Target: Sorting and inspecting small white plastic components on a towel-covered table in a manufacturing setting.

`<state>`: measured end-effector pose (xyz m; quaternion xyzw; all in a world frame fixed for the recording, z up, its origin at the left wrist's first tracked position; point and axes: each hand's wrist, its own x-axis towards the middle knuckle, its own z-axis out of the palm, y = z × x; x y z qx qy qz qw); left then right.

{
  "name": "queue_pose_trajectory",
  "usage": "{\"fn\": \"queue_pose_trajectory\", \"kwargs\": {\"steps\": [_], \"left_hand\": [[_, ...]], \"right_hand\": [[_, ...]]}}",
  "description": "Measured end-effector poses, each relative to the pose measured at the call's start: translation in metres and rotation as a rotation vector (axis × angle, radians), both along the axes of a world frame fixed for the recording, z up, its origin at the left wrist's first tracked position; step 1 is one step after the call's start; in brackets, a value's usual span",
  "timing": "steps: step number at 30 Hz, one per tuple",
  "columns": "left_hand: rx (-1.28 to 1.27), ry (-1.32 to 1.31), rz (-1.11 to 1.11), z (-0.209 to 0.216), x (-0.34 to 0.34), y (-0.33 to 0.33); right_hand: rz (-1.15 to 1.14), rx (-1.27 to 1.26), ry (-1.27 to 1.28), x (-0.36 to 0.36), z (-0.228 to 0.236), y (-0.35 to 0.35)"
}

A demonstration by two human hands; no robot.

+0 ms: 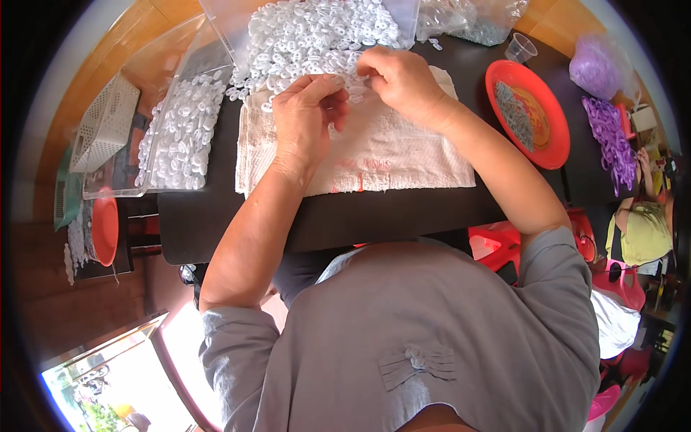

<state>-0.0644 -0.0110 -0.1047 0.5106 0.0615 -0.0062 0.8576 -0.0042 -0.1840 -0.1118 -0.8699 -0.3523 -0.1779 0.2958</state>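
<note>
My left hand (pixel 306 119) is raised over a cream towel (pixel 403 155), its thumb and forefinger pressed together; whatever they hold is too small to name. A little to its right, my right hand (pixel 403 83) reaches the edge of a heap of small white oval plastic pieces (pixel 324 32). Its fingertips are bent together among the nearest pieces, and I cannot make out what is in them. Several loose white pieces (pixel 356 93) lie on the towel between the two hands.
Left stands a clear bin (pixel 111 193) of similar white pieces. On the right, a red plate (pixel 554 144) holds thin grey metal bits, beside a clear cup (pixel 521 47) and purple plastic links (pixel 610 140). A person in yellow-green (pixel 644 230) is far right.
</note>
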Motion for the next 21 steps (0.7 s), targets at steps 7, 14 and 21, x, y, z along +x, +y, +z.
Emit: {"fn": "queue_pose_trajectory", "kwargs": {"steps": [7, 14, 21], "left_hand": [[0.027, 0.039, 0.032, -0.002, 0.003, 0.003], [0.055, 0.041, 0.038, -0.003, 0.004, 0.002], [0.052, 0.006, -0.013, 0.002, -0.002, -0.001]], "right_hand": [[-0.055, -0.184, -0.116, 0.000, -0.006, 0.005], [-0.024, -0.183, -0.067, 0.001, -0.008, 0.007], [-0.008, 0.599, 0.922, -0.014, 0.031, -0.007]]}}
